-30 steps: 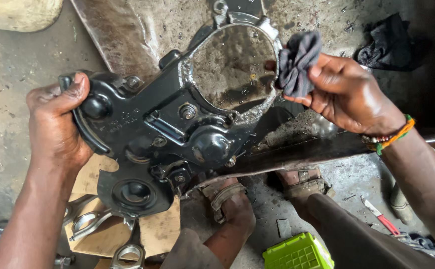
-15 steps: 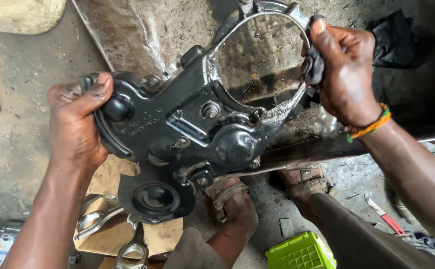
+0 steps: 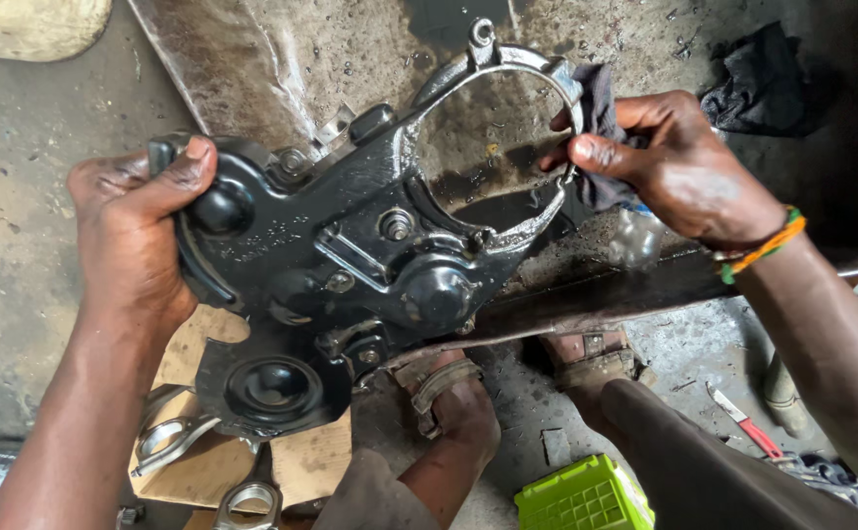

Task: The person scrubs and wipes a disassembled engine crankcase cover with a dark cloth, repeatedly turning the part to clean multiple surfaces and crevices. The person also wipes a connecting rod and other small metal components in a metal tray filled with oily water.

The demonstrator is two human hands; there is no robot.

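A black, oily engine cover (image 3: 350,245) with a big round opening is held up over a dirty metal tray (image 3: 282,59). My left hand (image 3: 139,231) grips its left edge, thumb on top. My right hand (image 3: 670,167) pinches a dark grey rag (image 3: 601,123) against the right rim of the round opening. A coloured bead bracelet (image 3: 763,245) sits on my right wrist.
Connecting rods (image 3: 179,437) lie on cardboard (image 3: 203,471) under the cover. My sandalled feet (image 3: 454,393) rest on the greasy floor. A lime green plastic box (image 3: 581,496) is at the bottom. A red-handled tool (image 3: 748,422) lies right; a black cloth (image 3: 763,83) sits at the upper right.
The rag hand came from beside the ring onto its rim, then slid lower along the right edge. The cover tilted and shifted slightly left and down.
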